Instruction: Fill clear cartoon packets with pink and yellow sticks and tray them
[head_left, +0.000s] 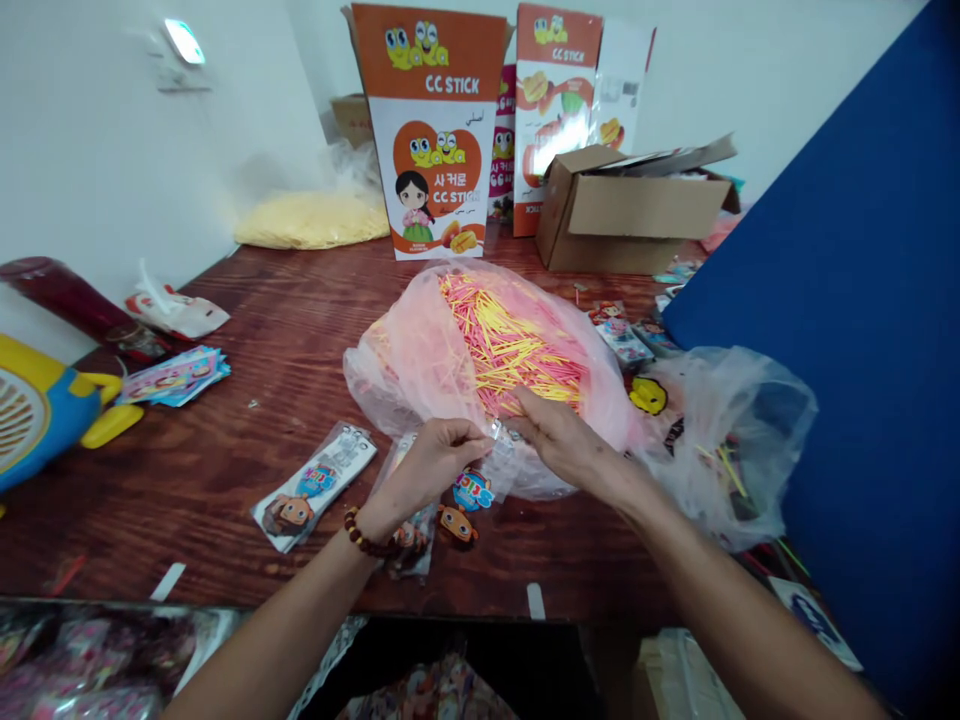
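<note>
My left hand (431, 465) is closed, pinching the top of a clear printed packet (471, 488) just in front of a large clear bag (420, 370) full of pink and yellow sticks (510, 345). My right hand (559, 440) lies at the bag's open mouth, fingers together and touching the same packet edge beside the sticks. A bead bracelet (367, 540) circles my left wrist. Another printed packet (315, 487) lies flat to the left on the wooden table (225, 440).
Orange CC Stick cartons (431, 130) and an open cardboard box (630, 210) stand at the back. A second clear bag (727, 430) sits to the right by a blue panel (862, 300). A yellow and blue toy (37, 415) and loose packets (176, 375) are left.
</note>
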